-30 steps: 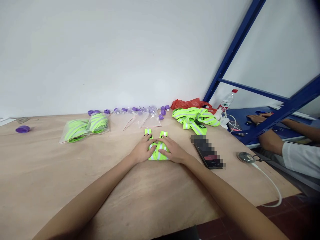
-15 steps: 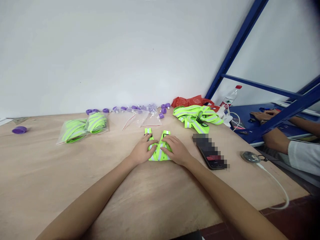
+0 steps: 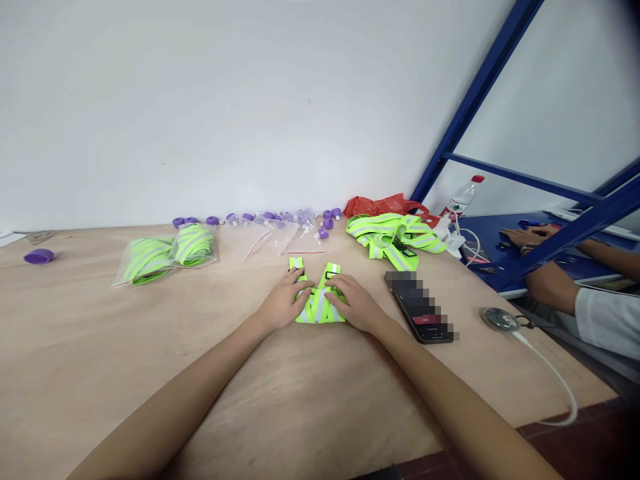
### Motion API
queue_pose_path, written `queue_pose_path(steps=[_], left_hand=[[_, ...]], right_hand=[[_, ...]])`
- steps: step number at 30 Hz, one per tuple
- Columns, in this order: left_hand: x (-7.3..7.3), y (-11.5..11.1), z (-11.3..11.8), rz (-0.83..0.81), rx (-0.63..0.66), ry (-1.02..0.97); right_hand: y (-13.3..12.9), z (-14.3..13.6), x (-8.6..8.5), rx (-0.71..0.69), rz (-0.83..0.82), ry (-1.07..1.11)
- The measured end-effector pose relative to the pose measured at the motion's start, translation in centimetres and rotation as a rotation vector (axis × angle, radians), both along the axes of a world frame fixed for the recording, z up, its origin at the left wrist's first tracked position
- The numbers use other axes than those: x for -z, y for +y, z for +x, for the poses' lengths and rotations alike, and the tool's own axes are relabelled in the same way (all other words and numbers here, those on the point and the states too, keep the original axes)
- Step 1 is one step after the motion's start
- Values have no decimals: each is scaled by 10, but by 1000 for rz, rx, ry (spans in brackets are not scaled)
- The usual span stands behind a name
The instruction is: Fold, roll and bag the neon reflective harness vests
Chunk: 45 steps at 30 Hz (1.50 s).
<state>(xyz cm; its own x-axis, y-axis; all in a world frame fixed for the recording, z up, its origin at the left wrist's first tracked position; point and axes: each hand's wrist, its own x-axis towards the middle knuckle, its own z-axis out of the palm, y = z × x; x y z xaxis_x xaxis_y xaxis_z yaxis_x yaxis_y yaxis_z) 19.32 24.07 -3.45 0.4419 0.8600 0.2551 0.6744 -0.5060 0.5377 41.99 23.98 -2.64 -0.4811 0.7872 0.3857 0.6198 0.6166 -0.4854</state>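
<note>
A folded neon-green reflective strap (image 3: 320, 308) lies on the wooden table (image 3: 225, 393) in front of me, its two ends with black buckles pointing away. My left hand (image 3: 285, 300) rests on its left side, fingers spread over the strap. On the right side lies my right hand (image 3: 354, 301), its fingers apart and touching the fabric near the buckle. Two clear bags with rolled green straps (image 3: 149, 259) sit to the left. A loose pile of green straps (image 3: 395, 233) is at the back right.
Empty clear bags (image 3: 273, 237) and purple caps (image 3: 327, 220) line the wall. A phone (image 3: 420, 310), a round device (image 3: 500, 320) with a white cable and a red bag (image 3: 380, 204) are to the right. Beyond the blue frame (image 3: 475, 93), another person's hands (image 3: 530, 237) rest at a blue table.
My right hand has shifted very slightly, with its fingers a little off the strap's middle, and more of the right buckle shows. The camera view has moved slightly.
</note>
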Motion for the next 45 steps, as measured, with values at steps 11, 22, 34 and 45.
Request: queue_pose_path(steps=[11, 22, 34, 45], left_hand=[[2, 1, 0, -4, -8, -1], [-5, 0, -11, -39, 106, -47], [-17, -1, -31, -176, 242, -101], [-20, 8, -26, -122, 125, -191]], right_hand=[[-1, 5, -6, -108, -74, -63], [-4, -1, -1, -140, -63, -102], [-1, 4, 5, -129, 81, -64], [1, -1, -5, 43, -80, -75]])
